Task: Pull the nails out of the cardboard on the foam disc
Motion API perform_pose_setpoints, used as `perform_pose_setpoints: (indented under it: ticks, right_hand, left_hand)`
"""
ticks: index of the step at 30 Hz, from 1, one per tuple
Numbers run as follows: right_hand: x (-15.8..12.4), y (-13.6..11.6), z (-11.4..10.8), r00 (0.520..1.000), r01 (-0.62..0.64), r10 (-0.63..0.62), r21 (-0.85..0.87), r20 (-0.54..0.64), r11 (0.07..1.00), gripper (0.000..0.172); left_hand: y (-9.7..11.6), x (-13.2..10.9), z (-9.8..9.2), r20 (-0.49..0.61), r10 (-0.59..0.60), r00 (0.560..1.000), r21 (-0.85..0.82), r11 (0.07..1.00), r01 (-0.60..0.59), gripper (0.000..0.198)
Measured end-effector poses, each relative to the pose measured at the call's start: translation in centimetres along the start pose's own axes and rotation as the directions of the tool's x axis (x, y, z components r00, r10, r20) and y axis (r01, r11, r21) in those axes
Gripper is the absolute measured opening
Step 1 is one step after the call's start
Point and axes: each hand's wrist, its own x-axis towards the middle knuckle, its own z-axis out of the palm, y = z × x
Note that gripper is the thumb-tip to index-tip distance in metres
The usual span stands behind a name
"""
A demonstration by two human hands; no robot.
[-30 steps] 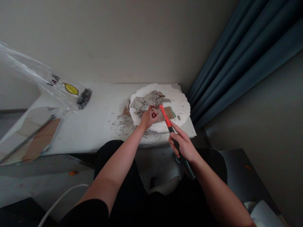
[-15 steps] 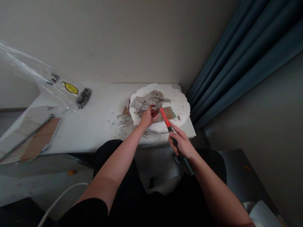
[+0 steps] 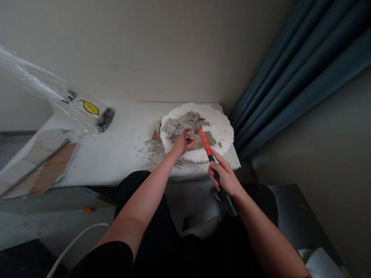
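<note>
My right hand is wrapped around the black grip of what looks like a hammer with a red neck. Its working end reaches into grey rubble, where its outline is hard to make out. Close to that end, my left hand has its fingers curled together low over the rubble; whatever is in them, if anything, is hidden. Underneath lies a white ragged-edged round slab, bearing broken grey flakes and crumbs. A brown flat piece with a green edge rests on it, beside the hammer's neck.
Grey crumbs are scattered on the white table left of the slab. Farther left are a clear plastic bag with a yellow print, and a dark rod across brown cardboard. A blue curtain hangs at the right.
The whole view has shifted slightly, things appearing a little farther right. Both hands stay in nearly the same place over the slab, and the right one keeps its grip on the hammer.
</note>
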Motion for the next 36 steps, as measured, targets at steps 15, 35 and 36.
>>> perform_pose_setpoints:
  ticks: [15, 35, 36]
  right_hand:
    - [0.4, 1.7, 0.6, 0.993, -0.101, 0.098, -0.037, -0.069, 0.994, 0.073]
    - [1.9, 1.1, -1.9, 0.971, -0.031, 0.035, 0.018, -0.237, 0.999, 0.081]
    - [1.8, 1.1, -1.9, 0.972, -0.031, 0.032, 0.008, -0.233, 0.999, 0.081]
  left_hand:
    - [-1.1, -0.4, -3.5, -0.346, -0.046, 0.937, 0.106, 0.990, 0.088, 0.043]
    - [-4.0, -5.8, -7.0, -0.081, -0.554, 0.828, 0.703, 0.558, 0.442, 0.046]
    - [-4.1, -6.0, -6.7, -0.094, -0.548, 0.831, 0.705, 0.553, 0.444, 0.045]
